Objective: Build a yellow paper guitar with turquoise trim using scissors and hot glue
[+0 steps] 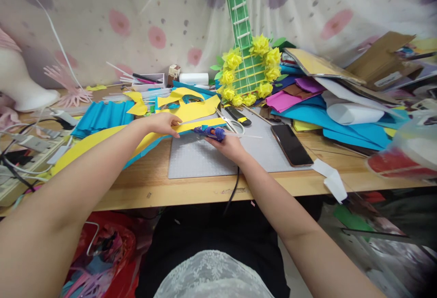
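My right hand (227,145) is wrapped round a blue hot glue gun (213,132). A clear glue stick (247,136) sticks out of its back, and its nozzle points left. With bent fingers, my left hand (165,123) grips the edge of a long yellow paper strip (99,141) backed with blue. The strip runs from the left across the grey cutting mat (201,159), passing just beyond the glue gun. Behind it lie a cut yellow paper piece (201,108), white-handled scissors (232,124) and a black-and-yellow utility knife (239,115).
A green paper guitar (243,57) with yellow flowers stands at the back. Right of the mat lies a phone (291,144), near stacked coloured paper (355,123) and a plastic cup (406,152). Pleated blue paper (100,118) and a power strip (34,164) are left.
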The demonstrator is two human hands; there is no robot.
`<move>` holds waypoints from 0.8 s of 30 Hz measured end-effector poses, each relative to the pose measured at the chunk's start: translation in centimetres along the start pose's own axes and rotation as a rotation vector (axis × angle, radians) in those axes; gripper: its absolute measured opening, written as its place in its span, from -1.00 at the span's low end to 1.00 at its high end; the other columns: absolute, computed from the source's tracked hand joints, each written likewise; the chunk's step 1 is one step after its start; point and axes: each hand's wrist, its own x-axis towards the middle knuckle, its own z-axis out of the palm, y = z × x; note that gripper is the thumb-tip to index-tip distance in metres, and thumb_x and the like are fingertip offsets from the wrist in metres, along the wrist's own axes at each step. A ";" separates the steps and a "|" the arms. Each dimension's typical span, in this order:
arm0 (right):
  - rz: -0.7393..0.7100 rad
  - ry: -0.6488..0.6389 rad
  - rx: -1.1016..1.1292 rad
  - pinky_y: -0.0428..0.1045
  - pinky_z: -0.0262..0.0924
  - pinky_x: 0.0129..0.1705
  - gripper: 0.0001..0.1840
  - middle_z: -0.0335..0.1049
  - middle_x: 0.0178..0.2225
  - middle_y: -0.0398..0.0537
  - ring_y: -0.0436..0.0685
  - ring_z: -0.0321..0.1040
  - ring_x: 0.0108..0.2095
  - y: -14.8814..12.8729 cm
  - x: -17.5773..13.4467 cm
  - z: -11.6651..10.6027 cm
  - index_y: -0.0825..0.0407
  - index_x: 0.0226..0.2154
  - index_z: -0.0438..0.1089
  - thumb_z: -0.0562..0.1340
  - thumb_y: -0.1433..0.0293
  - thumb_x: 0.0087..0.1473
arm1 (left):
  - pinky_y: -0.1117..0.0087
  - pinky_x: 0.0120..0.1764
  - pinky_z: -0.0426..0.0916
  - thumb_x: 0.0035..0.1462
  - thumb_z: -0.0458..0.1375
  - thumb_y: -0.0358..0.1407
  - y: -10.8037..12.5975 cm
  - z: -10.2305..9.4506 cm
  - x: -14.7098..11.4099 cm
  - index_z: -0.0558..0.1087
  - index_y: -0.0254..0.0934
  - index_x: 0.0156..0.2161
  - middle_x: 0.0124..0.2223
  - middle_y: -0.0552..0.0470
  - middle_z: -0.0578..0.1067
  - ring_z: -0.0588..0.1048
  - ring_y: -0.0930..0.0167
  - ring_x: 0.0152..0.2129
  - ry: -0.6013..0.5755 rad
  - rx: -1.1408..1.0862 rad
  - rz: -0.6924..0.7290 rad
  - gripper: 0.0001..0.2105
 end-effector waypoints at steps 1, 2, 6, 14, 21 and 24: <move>-0.001 0.001 0.004 -0.01 0.19 -0.31 -0.65 0.47 -0.30 0.00 0.14 0.38 -0.33 -0.1 0.0 0.0 0.04 -0.30 0.43 0.20 0.12 0.01 | 0.43 -0.03 0.24 -0.18 0.22 -0.01 0.0 0.0 0.0 0.19 -0.23 0.20 0.14 -0.06 0.35 0.36 0.27 0.03 0.002 0.000 0.003 -0.21; -0.003 0.001 0.006 -0.01 0.19 -0.31 -0.66 0.46 -0.30 0.00 0.14 0.38 -0.32 -0.1 0.0 0.1 0.04 -0.29 0.43 0.20 0.12 0.01 | 0.43 -0.03 0.24 -0.17 0.22 -0.01 -0.1 0.0 0.1 0.19 -0.23 0.20 0.13 -0.05 0.36 0.36 0.28 0.02 0.003 -0.002 0.005 -0.21; -0.013 -0.013 -0.004 0.00 0.19 -0.31 -0.67 0.46 -0.29 0.00 0.14 0.38 -0.31 -0.2 0.1 0.3 0.03 -0.29 0.43 0.20 0.13 0.02 | 0.43 -0.04 0.25 -0.18 0.22 -0.01 -0.1 0.1 0.1 0.20 -0.21 0.20 0.12 -0.05 0.38 0.38 0.29 0.01 0.006 0.004 0.006 -0.22; -0.025 -0.035 0.022 0.01 0.22 -0.24 -0.69 0.47 -0.25 0.00 0.16 0.39 -0.25 -0.3 0.2 0.5 0.02 -0.25 0.43 0.20 0.16 0.03 | 0.42 -0.05 0.25 -0.18 0.22 -0.01 0.1 -0.1 0.0 0.21 -0.20 0.19 0.11 -0.04 0.38 0.38 0.28 0.00 0.010 0.021 0.003 -0.23; -0.019 -0.042 0.028 0.01 0.22 -0.23 -0.68 0.46 -0.24 0.00 0.15 0.39 -0.24 -0.3 0.3 0.8 0.02 -0.25 0.43 0.20 0.15 0.03 | 0.44 -0.05 0.24 -0.18 0.22 0.01 -0.1 0.0 0.2 0.20 -0.16 0.20 0.12 -0.03 0.37 0.37 0.28 0.00 0.006 0.030 0.001 -0.21; -0.005 -0.055 0.019 0.00 0.21 -0.27 -0.67 0.46 -0.24 0.01 0.15 0.39 -0.26 -0.5 0.4 0.9 0.03 -0.26 0.43 0.20 0.14 0.03 | 0.44 -0.05 0.24 -0.19 0.21 0.02 -0.2 0.1 0.3 0.19 -0.20 0.20 0.13 -0.05 0.36 0.37 0.27 0.01 0.003 0.030 0.008 -0.20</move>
